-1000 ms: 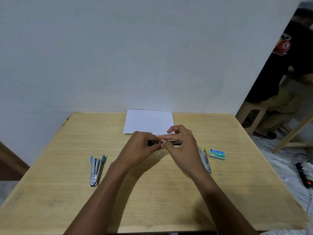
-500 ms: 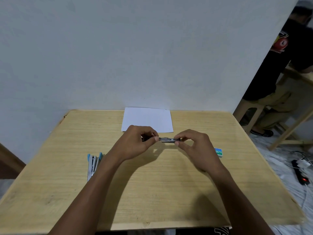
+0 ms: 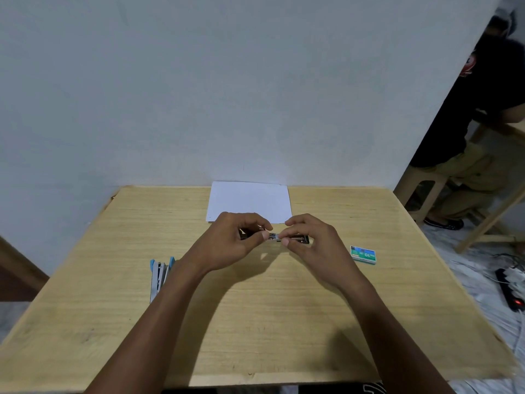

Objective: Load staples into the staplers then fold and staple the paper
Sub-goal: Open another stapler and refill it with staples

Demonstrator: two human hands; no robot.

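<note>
Both hands meet over the middle of the table, a little toward the far side, and from my seat I read them as sharing one small object. My left hand (image 3: pixel 227 243) has its fingers curled round the dark end of a black stapler (image 3: pixel 274 237), thumb laid along the near side. My right hand (image 3: pixel 315 243) pinches the other end between thumb and forefinger, the remaining fingers bent loosely above it. Between the two thumbs I can see a short stretch of bright metal, and a dark strip shows under the right fingers. I cannot tell whether the stapler is opened or whether staples sit in it. It seems to be held just above the wood, though I cannot tell for sure.

Just beyond the knuckles lies a white sheet of paper (image 3: pixel 250 200), flat and unfolded, its far edge at the wall. A green-and-blue staple box (image 3: pixel 364 254) sits just right of my right hand. Well to the left, a blue stapler (image 3: pixel 157 277) lies on the wooden table (image 3: pixel 284 322), its right side partly covered by my left forearm.

Past the table's right edge, a person in a dark shirt (image 3: pixel 468 123) sits on a pale stool (image 3: pixel 420 189), and a power strip (image 3: pixel 510 291) with a red light lies on the floor.
</note>
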